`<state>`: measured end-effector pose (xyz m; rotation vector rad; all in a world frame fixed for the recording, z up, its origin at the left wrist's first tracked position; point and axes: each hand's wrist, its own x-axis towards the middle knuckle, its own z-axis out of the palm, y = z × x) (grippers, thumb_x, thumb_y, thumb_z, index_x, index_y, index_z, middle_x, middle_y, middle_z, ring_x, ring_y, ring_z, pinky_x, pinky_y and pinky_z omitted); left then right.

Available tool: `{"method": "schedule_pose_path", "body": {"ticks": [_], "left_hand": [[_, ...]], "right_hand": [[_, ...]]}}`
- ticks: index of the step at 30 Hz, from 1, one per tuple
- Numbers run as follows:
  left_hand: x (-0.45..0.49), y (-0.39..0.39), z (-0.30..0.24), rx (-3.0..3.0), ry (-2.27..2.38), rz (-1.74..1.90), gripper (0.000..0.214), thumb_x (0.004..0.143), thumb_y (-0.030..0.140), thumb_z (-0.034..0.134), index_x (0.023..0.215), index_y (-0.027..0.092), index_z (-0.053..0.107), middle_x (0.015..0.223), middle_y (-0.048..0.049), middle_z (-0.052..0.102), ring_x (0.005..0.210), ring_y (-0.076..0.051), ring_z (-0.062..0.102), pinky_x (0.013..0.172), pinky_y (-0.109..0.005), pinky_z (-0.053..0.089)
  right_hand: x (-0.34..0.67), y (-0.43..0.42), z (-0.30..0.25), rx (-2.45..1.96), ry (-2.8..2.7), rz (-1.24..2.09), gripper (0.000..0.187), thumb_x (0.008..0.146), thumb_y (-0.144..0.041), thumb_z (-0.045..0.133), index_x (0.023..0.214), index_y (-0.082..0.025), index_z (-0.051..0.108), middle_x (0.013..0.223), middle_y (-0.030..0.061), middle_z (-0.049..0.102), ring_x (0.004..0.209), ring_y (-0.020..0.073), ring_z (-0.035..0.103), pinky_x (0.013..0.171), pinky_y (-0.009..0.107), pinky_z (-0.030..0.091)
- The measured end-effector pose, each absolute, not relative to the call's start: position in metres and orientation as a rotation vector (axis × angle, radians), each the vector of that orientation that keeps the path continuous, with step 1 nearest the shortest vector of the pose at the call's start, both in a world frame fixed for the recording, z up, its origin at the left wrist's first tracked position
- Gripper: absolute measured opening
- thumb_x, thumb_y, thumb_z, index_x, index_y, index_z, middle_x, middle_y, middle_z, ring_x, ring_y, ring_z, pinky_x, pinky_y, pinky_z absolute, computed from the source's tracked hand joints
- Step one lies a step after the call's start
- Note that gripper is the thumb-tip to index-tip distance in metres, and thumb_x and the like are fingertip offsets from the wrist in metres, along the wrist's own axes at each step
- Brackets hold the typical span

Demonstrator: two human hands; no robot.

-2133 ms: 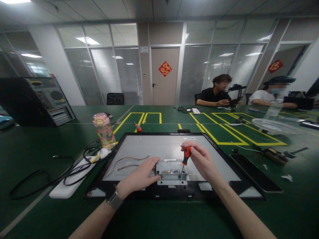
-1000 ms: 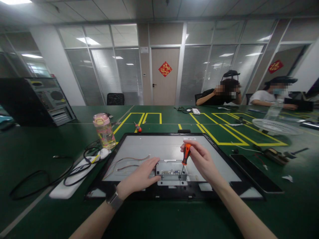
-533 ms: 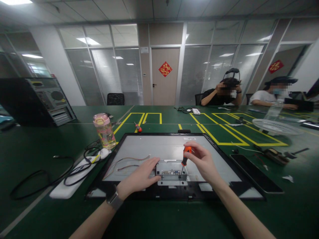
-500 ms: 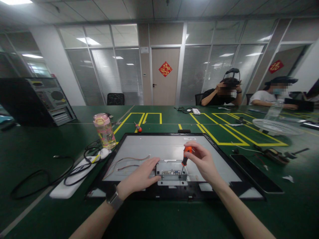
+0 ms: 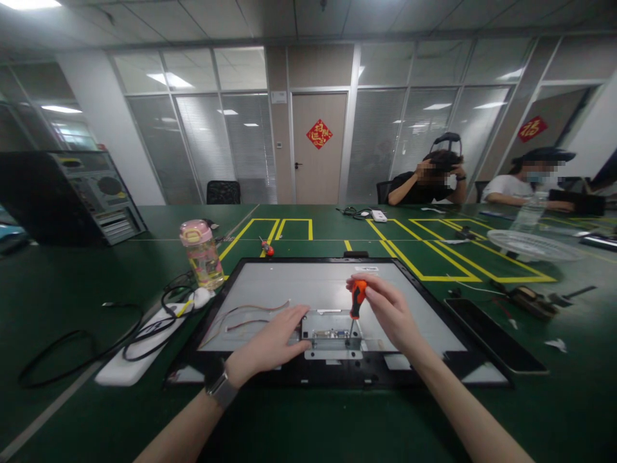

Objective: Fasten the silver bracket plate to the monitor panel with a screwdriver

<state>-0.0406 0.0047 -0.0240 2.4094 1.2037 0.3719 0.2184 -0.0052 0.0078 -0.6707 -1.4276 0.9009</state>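
A monitor panel (image 5: 308,273) lies face down on the green table, its grey back up within a black frame. On its near middle sits a small metal housing (image 5: 332,354) with a row of ports along its front. My left hand (image 5: 270,341) spans the housing's left end, fingers at the top and thumb at the front, holding it. In my right hand (image 5: 390,308) is an orange and black screwdriver (image 5: 358,296), gripped by the handle between thumb and fingers. It stands nearly upright, its tip at the housing's right front. Thin loose cables (image 5: 245,308) lie on the panel's left.
A power strip (image 5: 139,354) with black cords and a pink-lidded bottle (image 5: 202,257) stand left. A phone (image 5: 491,334) lies right of the panel. Beyond it are a small red tool (image 5: 267,248) and a clear tray (image 5: 530,244). Two people sit across the table.
The screwdriver handle has tipped slightly left and more upright, and my right fingers have shifted and loosened around it. My left hand stays on the housing.
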Motion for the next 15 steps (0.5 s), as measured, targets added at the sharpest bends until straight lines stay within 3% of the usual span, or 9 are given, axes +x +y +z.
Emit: {"method": "schedule_pose_path", "body": {"ticks": [3,9,15], "left_hand": [[-0.0404,0.0046,-0.0238,2.406,1.207,0.365,0.062,0.088,0.038,0.058,0.143,0.017,0.037,0.151,-0.0124,0.038,0.139,-0.027,0.035,0.117,-0.041,0.025],[-0.0420,0.0072,-0.0284,2.415,1.197,0.385,0.063,0.088,0.039,0.058,0.143,0.019,0.037,0.151,-0.0120,0.038,0.139,-0.027,0.035,0.116,-0.043,0.026],[-0.0440,0.0083,-0.0319,2.409,1.183,0.405,0.064,0.088,0.042,0.058,0.144,0.021,0.036,0.152,-0.0110,0.037,0.139,-0.028,0.035,0.116,-0.044,0.026]], "right_hand": [[0.2174,-0.0054,0.0068,-0.669,-1.424,0.949,0.023,0.087,-0.040,0.065,0.105,-0.027,0.071,0.097,0.0060,0.072,0.091,0.0225,0.066,0.083,0.039,0.052],[0.2164,-0.0054,0.0063,-0.698,-1.396,0.817,0.017,0.077,-0.039,0.075,0.088,-0.025,0.073,0.084,0.0033,0.064,0.075,0.0182,0.059,0.067,0.031,0.052],[0.2160,-0.0073,0.0119,-0.630,-1.354,1.032,0.024,0.087,-0.043,0.062,0.099,-0.025,0.071,0.089,0.0059,0.068,0.083,0.0227,0.063,0.075,0.037,0.052]]}}
